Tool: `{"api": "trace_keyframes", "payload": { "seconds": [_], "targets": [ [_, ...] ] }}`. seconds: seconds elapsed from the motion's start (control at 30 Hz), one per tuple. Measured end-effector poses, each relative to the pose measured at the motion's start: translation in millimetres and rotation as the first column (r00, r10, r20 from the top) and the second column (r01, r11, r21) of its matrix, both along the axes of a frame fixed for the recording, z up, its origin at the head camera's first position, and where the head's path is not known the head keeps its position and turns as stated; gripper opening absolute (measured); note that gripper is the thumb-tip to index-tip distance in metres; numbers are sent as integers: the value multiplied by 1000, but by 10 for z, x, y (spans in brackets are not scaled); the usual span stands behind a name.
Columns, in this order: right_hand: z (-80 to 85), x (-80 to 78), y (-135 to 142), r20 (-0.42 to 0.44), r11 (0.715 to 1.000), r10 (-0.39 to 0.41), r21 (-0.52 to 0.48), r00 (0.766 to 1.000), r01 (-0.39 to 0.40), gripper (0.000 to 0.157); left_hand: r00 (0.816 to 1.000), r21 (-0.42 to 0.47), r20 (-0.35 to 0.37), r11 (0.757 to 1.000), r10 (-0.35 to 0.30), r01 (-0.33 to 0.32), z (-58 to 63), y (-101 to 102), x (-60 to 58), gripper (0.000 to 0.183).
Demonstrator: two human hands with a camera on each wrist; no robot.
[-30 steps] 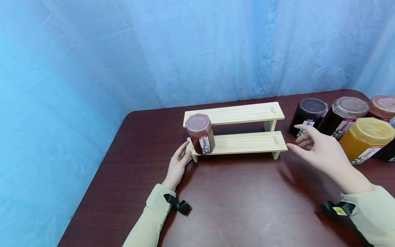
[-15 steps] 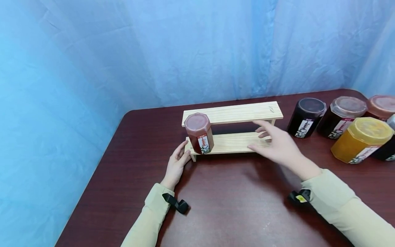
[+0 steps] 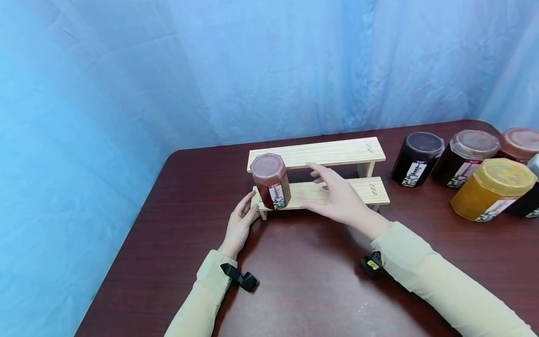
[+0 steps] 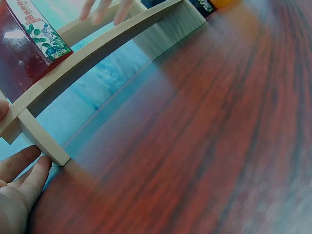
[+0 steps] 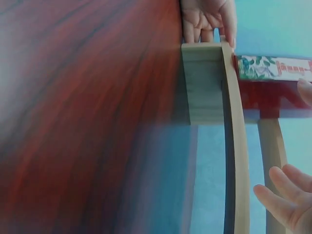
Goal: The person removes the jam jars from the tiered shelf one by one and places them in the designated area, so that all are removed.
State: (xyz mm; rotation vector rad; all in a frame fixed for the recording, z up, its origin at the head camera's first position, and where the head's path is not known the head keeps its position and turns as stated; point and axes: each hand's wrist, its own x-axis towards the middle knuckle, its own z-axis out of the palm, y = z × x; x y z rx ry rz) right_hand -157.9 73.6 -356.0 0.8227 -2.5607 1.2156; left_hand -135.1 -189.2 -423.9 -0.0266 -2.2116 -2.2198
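A jar (image 3: 268, 187) with reddish-brown contents, a pinkish lid and a red-and-white label stands upright at the left end of the lower board of a two-tier wooden shelf (image 3: 337, 193). My left hand (image 3: 239, 224) touches that end of the shelf; in the left wrist view its fingers (image 4: 36, 173) lie by the short wooden leg. Over the lower board, right of the jar, hovers my right hand (image 3: 338, 194), thumb and fingers spread apart and holding nothing. The right wrist view shows its fingers (image 5: 285, 197) apart from the jar (image 5: 273, 92).
Several lidded jars stand at the right of the dark red table (image 3: 303, 281): a dark jar (image 3: 417, 161), another dark jar (image 3: 465, 161) with a clear lid, a yellow jar (image 3: 492, 192) and others partly hidden. A blue curtain (image 3: 269, 70) hangs behind.
My right hand has moved left from beside the right-hand jars, across the lower board toward the reddish-brown jar. My left hand, the shelf and the jars stay in place.
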Motion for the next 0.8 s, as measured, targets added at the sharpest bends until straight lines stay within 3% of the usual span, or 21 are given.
{"api": "trace_keyframes", "payload": {
  "seconds": [0.27, 0.63, 0.8],
  "targets": [
    [28, -84, -287, 116, 996, 42, -82, 992, -33, 103, 1000, -7, 1, 1000, -6, 6, 1, 4, -1, 48],
    [27, -90, -514, 17, 992, 83, -100, 996, -81, 105, 1000, 11, -1, 1000, -9, 9, 0, 7, -8, 48],
    [-19, -87, -584, -12, 992, 58, -116, 998, -59, 103, 1000, 18, -7, 1000, -10, 10, -4, 3, -5, 47]
  ]
}}
